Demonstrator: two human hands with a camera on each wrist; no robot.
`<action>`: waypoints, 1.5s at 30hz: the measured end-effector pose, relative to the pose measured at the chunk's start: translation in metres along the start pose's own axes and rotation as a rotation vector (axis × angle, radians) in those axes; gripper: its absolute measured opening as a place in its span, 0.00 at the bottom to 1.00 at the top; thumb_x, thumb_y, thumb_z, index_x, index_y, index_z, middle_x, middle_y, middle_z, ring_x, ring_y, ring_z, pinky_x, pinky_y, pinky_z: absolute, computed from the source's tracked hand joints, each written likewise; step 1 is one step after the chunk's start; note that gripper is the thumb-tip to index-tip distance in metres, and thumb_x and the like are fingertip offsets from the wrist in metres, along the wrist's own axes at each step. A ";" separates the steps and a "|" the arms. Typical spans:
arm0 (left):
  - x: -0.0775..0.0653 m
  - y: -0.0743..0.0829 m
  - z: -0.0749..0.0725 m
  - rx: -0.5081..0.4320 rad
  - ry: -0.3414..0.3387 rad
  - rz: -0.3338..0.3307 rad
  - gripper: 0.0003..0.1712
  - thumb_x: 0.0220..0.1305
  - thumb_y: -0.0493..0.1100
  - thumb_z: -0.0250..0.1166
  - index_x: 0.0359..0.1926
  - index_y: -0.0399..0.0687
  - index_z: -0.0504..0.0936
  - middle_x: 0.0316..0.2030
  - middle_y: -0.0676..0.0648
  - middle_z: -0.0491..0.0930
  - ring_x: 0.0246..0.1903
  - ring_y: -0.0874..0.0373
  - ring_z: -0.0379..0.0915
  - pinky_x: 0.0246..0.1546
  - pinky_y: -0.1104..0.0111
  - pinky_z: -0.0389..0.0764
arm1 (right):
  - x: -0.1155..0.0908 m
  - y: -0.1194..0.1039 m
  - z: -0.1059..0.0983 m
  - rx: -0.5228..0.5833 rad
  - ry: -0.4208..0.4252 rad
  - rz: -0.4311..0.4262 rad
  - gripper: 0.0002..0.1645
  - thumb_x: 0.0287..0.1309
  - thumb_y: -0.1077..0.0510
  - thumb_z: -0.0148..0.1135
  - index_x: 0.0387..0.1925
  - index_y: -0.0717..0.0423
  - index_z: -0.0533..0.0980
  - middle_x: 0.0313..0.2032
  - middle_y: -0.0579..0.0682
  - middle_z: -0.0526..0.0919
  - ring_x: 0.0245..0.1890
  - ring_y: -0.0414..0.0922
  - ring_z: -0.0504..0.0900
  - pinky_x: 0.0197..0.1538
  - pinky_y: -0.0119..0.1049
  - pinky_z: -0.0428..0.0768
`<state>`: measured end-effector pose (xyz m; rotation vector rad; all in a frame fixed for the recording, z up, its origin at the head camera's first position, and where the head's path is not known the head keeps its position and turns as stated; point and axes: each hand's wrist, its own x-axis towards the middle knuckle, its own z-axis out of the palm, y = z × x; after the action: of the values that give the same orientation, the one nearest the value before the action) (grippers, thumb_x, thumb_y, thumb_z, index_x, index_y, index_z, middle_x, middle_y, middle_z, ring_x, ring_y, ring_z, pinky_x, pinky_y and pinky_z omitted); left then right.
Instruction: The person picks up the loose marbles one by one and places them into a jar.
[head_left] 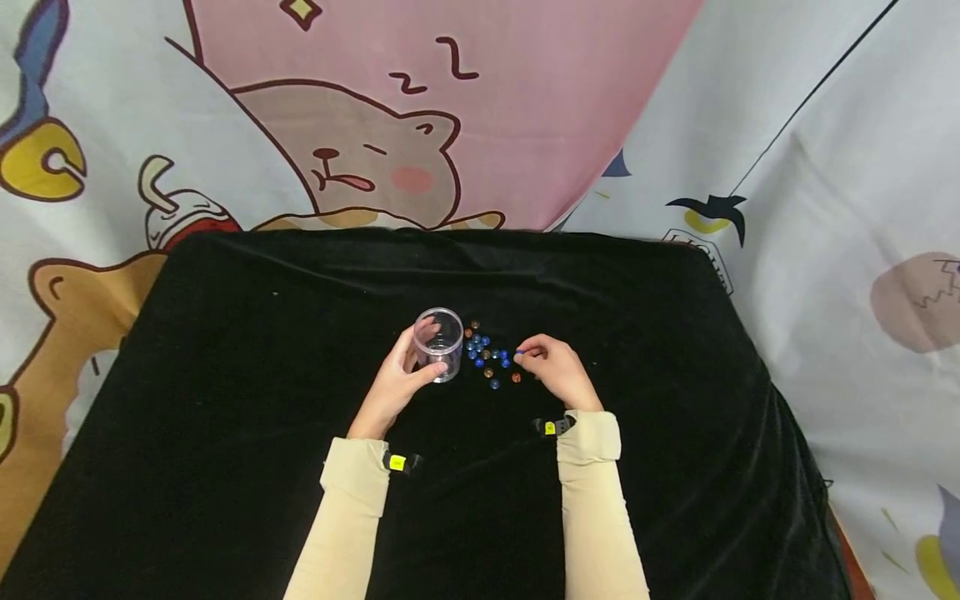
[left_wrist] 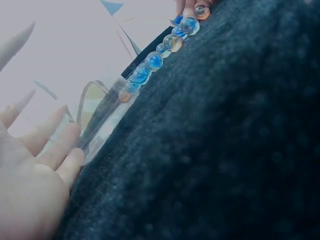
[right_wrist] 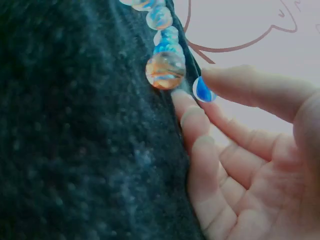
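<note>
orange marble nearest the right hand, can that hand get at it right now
Probably yes: the orange marble lies close to the right hand, nothing seen between, though that hand already pinches a blue marble.

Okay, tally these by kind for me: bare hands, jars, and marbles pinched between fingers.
Bare left hand and bare right hand: 2
Clear cylindrical plastic jar: 1
Pinched round blue-and-clear glass marble: 1
Total: 4

Head view high, facing down — wrist views close — marbles [head_left: 486, 354] shared.
</note>
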<state>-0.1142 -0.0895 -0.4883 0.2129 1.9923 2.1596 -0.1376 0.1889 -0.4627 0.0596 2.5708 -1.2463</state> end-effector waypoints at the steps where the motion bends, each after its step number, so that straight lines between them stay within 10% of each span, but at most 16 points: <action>1: 0.000 0.000 0.000 0.003 0.006 0.000 0.41 0.66 0.37 0.69 0.76 0.51 0.61 0.75 0.45 0.66 0.79 0.49 0.54 0.81 0.47 0.49 | 0.000 0.001 0.000 0.023 -0.004 0.000 0.13 0.67 0.53 0.64 0.48 0.57 0.80 0.42 0.55 0.86 0.38 0.45 0.83 0.42 0.36 0.81; 20: 0.001 0.000 0.002 0.040 -0.002 0.023 0.42 0.64 0.36 0.71 0.75 0.53 0.63 0.73 0.44 0.69 0.75 0.49 0.60 0.70 0.64 0.63 | 0.000 0.008 -0.002 0.131 -0.019 -0.018 0.13 0.66 0.56 0.66 0.48 0.59 0.81 0.43 0.56 0.88 0.39 0.43 0.85 0.46 0.37 0.85; 45: 0.006 -0.003 0.005 0.043 -0.010 0.032 0.40 0.65 0.36 0.69 0.75 0.53 0.63 0.72 0.45 0.69 0.76 0.49 0.60 0.77 0.48 0.57 | -0.003 0.007 -0.003 0.140 -0.018 0.016 0.14 0.67 0.54 0.65 0.49 0.58 0.80 0.45 0.56 0.88 0.41 0.46 0.85 0.50 0.40 0.85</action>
<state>-0.1190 -0.0832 -0.4914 0.2630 2.0451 2.1310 -0.1344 0.1959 -0.4660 0.0974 2.4595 -1.4127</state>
